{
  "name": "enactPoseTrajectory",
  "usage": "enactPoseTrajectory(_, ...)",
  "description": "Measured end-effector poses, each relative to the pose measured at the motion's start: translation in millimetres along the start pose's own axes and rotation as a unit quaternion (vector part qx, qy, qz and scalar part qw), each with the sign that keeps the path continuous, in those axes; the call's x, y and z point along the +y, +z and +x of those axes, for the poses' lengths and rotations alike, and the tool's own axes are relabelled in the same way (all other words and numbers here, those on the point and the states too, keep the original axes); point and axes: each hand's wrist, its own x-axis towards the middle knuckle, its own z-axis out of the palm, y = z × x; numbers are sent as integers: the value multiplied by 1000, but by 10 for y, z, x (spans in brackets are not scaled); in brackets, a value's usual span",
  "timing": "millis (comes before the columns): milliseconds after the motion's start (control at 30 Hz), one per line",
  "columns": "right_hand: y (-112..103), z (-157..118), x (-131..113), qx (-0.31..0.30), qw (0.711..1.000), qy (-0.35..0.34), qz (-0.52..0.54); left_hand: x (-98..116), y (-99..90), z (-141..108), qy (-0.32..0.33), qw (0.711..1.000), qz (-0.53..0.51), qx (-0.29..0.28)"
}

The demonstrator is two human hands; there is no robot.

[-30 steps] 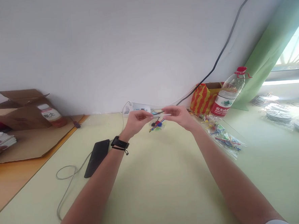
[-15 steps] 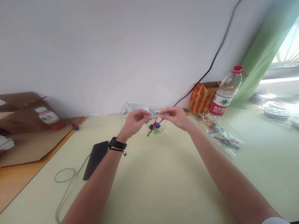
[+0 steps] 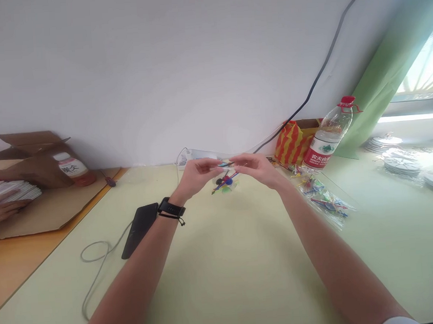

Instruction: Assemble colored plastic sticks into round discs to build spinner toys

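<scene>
My left hand (image 3: 198,175) is raised over the far middle of the table, its thumb and fingers pinched on something small and thin, too small to name. Facing it, my right hand (image 3: 257,169) pinches at the other side of the same spot. Just below and behind the fingertips lie small coloured parts (image 3: 225,182), red, blue, black and green, on what looks like clear plastic. A black band sits on my left wrist.
A black phone (image 3: 140,230) with a grey cable lies left. Bagged parts (image 3: 325,199), a large bottle (image 3: 325,140) and a striped bag (image 3: 292,140) stand right. Far left, another person's hand (image 3: 3,211) touches a white stack (image 3: 23,189) beside a cardboard box (image 3: 37,165).
The small thing between my fingertips now looks darker and my left thumb sits lower. At the far left, the other person's hand and the white stack have moved right, further into view.
</scene>
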Motion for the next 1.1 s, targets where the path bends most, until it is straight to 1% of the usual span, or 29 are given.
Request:
enactPoseTrajectory(67,4,12,-7,-8,997,-9,-71,16,15,2,7,1000,22,-14)
enactPoseTrajectory(167,21,41,20,-18,986,-37,-161,37,28,2,33,994,97,-36)
enactPoseTrajectory(267,46,62,36,-28,977,-61,-200,62,33,-4,53,983,160,-72)
enactPoseTrajectory(367,69,66,16,-55,971,-67,-223,77,20,-6,49,978,180,-90)
enactPoseTrajectory(533,66,50,-64,-68,973,-42,-218,84,-46,-1,28,980,176,-88)
enactPoseTrajectory(667,-1,26,-132,-73,979,13,-190,106,-101,3,19,978,180,-106)
enactPoseTrajectory(767,-51,12,-167,-85,979,48,-181,98,-133,10,1,977,177,-119)
enactPoseTrajectory(967,-82,-8,-212,-120,979,72,-150,79,-217,10,-52,980,164,-101)
enactPoseTrajectory(1100,-104,-15,-207,-131,978,79,-139,110,-258,9,-55,975,158,-147)
